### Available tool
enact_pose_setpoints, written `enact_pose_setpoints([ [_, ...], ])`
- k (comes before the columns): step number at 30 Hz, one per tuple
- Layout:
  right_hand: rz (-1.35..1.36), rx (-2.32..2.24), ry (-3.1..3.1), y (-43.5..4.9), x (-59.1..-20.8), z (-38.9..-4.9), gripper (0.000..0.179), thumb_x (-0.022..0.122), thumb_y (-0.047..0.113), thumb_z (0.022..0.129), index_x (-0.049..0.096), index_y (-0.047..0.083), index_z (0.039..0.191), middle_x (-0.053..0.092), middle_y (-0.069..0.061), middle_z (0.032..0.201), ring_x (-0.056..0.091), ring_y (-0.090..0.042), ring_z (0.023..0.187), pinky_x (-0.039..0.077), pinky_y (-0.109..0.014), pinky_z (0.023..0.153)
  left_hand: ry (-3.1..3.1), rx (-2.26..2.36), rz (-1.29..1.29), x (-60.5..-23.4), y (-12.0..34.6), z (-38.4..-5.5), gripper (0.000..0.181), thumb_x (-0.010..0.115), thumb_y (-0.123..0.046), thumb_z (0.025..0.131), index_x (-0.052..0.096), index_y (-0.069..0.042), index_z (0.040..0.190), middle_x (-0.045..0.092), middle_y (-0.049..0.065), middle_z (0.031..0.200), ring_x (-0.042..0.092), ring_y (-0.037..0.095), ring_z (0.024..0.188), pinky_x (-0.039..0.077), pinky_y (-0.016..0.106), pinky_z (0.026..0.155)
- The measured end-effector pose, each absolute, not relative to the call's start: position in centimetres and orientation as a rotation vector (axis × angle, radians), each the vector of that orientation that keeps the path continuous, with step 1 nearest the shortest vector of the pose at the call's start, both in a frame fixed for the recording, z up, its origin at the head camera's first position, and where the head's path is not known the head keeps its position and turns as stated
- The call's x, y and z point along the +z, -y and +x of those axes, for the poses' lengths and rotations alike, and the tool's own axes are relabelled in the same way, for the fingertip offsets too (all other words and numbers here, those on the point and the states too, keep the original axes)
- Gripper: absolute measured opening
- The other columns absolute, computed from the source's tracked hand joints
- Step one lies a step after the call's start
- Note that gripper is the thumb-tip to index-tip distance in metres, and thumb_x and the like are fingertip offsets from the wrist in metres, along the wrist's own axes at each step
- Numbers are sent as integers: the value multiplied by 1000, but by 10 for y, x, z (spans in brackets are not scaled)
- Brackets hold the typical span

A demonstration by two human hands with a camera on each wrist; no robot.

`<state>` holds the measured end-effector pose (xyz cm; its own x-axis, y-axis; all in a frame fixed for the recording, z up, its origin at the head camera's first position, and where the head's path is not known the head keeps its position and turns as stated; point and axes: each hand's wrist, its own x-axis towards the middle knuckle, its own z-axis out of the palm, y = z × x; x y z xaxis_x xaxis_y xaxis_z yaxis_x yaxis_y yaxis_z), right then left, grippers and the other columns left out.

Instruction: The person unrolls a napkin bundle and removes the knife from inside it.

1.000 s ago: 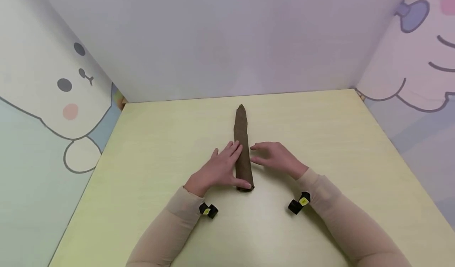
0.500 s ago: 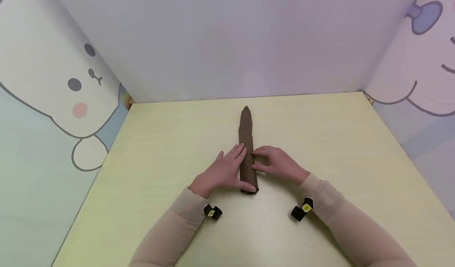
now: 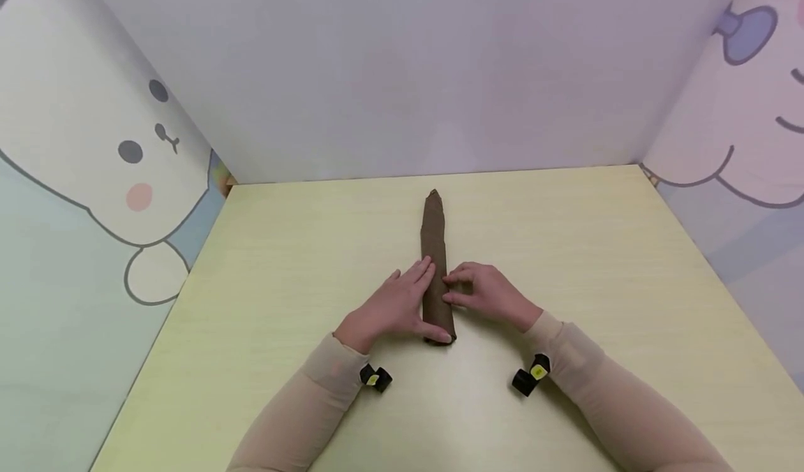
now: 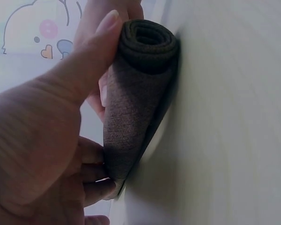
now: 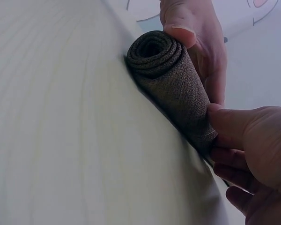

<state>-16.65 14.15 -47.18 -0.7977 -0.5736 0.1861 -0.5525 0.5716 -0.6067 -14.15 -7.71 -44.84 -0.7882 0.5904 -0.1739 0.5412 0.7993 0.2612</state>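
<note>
A dark brown rolled-up cloth (image 3: 433,241) lies lengthwise on the table, its narrow tip pointing away and its spiral near end (image 4: 148,40) facing me. My left hand (image 3: 396,304) rests along its left side with straight fingers, and the thumb reaches across the top at the near end. On the other side, my right hand (image 3: 490,294) touches the roll's right flank with the tips of its thumb and bent fingers. In the right wrist view, the right thumb (image 5: 229,122) presses the weave above the fingers, whose tips meet the roll low down near the table.
The pale yellow table (image 3: 283,248) extends around the roll. A plain light wall (image 3: 402,74) stands behind it, with cartoon-printed panels (image 3: 138,151) on both sides. Small black wrist cameras (image 3: 530,374) hang beside both sleeves.
My right hand has moved in from just beside the roll until its fingertips touch the right side. The left hand has stayed on the cloth; the view has shifted slightly.
</note>
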Motion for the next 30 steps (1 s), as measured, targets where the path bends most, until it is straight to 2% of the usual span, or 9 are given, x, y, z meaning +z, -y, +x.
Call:
enact_pose_setpoints([
  [10, -924, -1092, -2707, -141, -470, -165, 16, 78, 24, 82, 73, 15, 94, 67, 9, 93, 62, -9, 90, 50, -32, 81, -2739, 293, 880, -445, 76, -139, 129, 52, -88, 64, 14, -3, 153, 8, 11, 161, 12, 21, 146, 22, 47, 113],
  [20, -961, -1101, -2669, -143, -472, -167, 3, 72, 17, 88, 68, 17, 89, 65, 10, 91, 58, -9, 86, 48, -32, 79, -2730, 282, 876, -445, 74, -140, 129, 53, -87, 64, 14, -3, 154, 9, 11, 160, 12, 20, 146, 19, 49, 114],
  [30, -908, -1126, -2665, -138, -472, -167, 12, 69, 11, 90, 64, 19, 83, 62, 9, 85, 54, -11, 82, 46, -31, 77, -2733, 276, 870, -445, 75, -141, 128, 53, -88, 64, 14, -4, 154, 8, 10, 161, 12, 18, 146, 18, 48, 114],
])
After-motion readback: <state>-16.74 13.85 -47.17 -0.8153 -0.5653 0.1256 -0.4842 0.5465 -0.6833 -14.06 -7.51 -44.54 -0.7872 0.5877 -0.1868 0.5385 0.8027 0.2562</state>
